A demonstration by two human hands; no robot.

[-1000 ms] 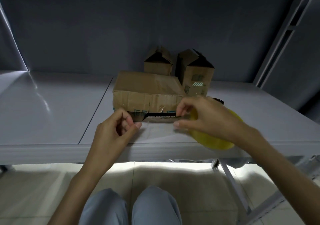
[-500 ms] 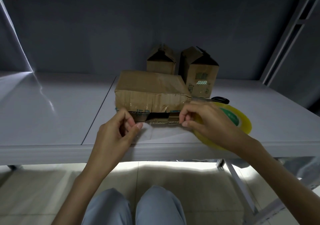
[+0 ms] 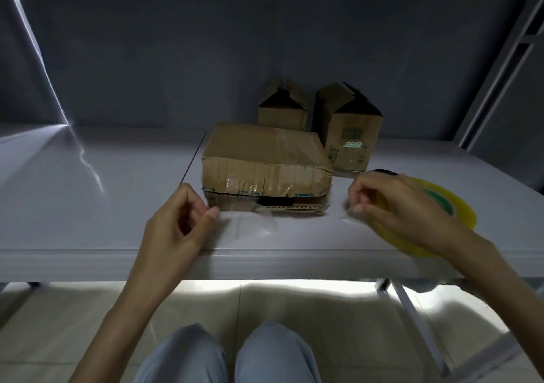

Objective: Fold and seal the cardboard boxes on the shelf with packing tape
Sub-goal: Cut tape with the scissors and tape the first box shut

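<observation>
Stretching a clear tape strip [image 3: 250, 220] sideways — left hand [image 3: 176, 229] pinches its free end, right hand [image 3: 394, 206] grips the tape roll [image 3: 441, 206]. The flat box [image 3: 265, 170] sits just behind on the shelf [image 3: 88, 206], its unsealed front seam parallel to the strip, nearer the left hand.

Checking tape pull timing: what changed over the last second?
The right hand, gripping the tape roll, moved right, away from the flat box, widening the gap to the left hand and drawing out clear tape. The left hand kept pinching the tape end at the box's front left corner. The boxes stayed put.
</observation>
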